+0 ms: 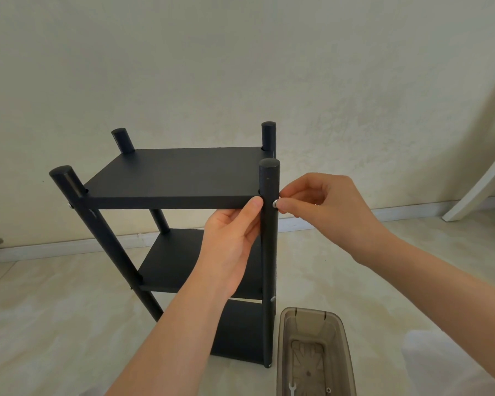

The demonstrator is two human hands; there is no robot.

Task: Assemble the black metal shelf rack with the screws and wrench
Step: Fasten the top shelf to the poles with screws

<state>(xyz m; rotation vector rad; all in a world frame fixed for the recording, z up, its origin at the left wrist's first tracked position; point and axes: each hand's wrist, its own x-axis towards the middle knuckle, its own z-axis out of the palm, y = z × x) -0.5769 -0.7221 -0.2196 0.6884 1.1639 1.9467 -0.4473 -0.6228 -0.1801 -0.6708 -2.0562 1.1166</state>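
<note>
Our rack (169,178) stands upright on the floor (55,310), three shelves set between four posts. Our right hand (323,201) pinches a silver screw (275,203) between thumb and fingertip, its head at the outer side of the near post (269,252), level with the top shelf (183,200). Our left hand (232,241) wraps that post on the far side of the screw and a little below it, thumb pressed to the shelf's front edge. Both grips are closed on what they hold.

To do this well, we judge, the left grip should hold shelf and post square so the holes line up. The right should turn the screw in straight by the fingertips until the thread catches, leaving the last tightening to the wrench (291,387). Driven at a slant, the screw could cross its thread.

The wrench lies in a smoky clear box (309,310) on the floor, below the right grip and well apart from it. The floor is pale and marbled. Beyond both grips rises a rough cream wall (240,67) with a white skirting board (69,247) at its foot. A white chair leg (480,190) leans in far to the right of the right grip.
</note>
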